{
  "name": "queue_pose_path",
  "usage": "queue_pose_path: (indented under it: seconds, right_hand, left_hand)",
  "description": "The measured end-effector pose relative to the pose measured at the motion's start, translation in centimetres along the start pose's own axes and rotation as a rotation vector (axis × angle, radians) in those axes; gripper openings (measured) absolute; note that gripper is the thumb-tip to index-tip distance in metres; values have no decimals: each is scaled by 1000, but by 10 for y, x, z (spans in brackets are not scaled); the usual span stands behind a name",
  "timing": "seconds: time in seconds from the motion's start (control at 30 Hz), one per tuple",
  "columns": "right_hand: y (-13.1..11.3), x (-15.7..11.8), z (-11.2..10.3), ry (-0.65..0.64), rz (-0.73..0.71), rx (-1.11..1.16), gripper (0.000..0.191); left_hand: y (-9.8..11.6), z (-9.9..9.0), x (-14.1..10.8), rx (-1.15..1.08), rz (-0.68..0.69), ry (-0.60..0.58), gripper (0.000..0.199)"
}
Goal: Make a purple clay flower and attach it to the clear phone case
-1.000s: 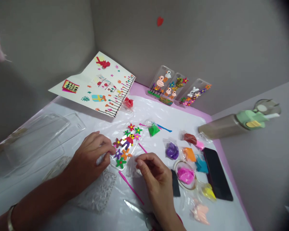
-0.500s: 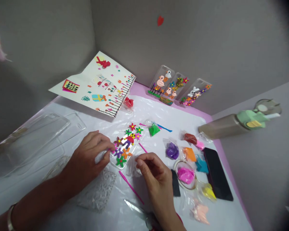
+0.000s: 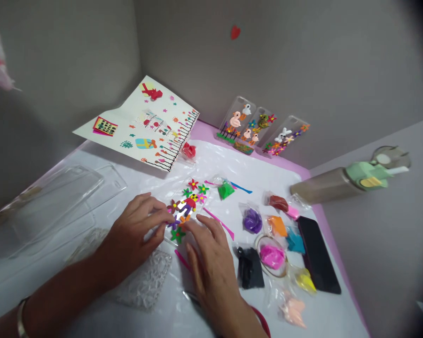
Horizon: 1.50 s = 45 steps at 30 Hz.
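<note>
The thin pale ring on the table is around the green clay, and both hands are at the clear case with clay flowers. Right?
Not quite: the head view shows the thin pale ring around the bright pink clay, not the green clay. The left hand and right hand are indeed at the clear case with clay flowers.

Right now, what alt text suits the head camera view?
The left hand and right hand reach over a clear phone case with colourful flowers and a small figure. Bags of modelling clay and a dark phone lie to the right; decorated cases stand behind.
</note>
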State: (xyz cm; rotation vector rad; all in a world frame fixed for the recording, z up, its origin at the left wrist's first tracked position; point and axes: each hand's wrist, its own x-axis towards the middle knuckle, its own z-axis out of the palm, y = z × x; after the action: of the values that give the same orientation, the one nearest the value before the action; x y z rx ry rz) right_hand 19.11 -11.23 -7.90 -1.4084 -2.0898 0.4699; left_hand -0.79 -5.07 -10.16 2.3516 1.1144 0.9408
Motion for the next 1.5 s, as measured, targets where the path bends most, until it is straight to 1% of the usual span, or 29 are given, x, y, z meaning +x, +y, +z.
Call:
queue_pose_path:
  seconds: [0.17,0.27,0.4,0.53,0.7,1.17,1.33,1.4,1.5]
  right_hand:
    - [-1,2,5,-47,-26,-55,46]
    - [-2,5,7,-58,-21,-55,45]
    - [-2,6,8,-64,-23,-55,45]
    - [-1,6,11,-57,-43,-78,45]
    - [-1,6,10,-56,-39,-86,43]
    - [0,5,13,-49,-49,-106,42]
    - [-2,6,12,-66,-49,-107,42]
    - [-1,7,11,-41,-44,-109,42]
    - [3,6,10,71,-24,-128,40]
  left_hand:
    - [-1,1,1,2,-3,-4,14]
    - [0,2,0,-7,-40,-4,13]
    - [1,4,-6,-53,-144,-24,20]
    - [-1,6,-8,-83,-183,-60,24]
    - [-2,7,-7,-78,-191,-78,27]
    - [-3,7,-7,-54,-167,-71,26]
    - [-3,7,-8,-55,-159,-68,27]
    - [-3,7,-8,-48,-158,-61,27]
    - [-4,7,-8,-40,-158,-73,28]
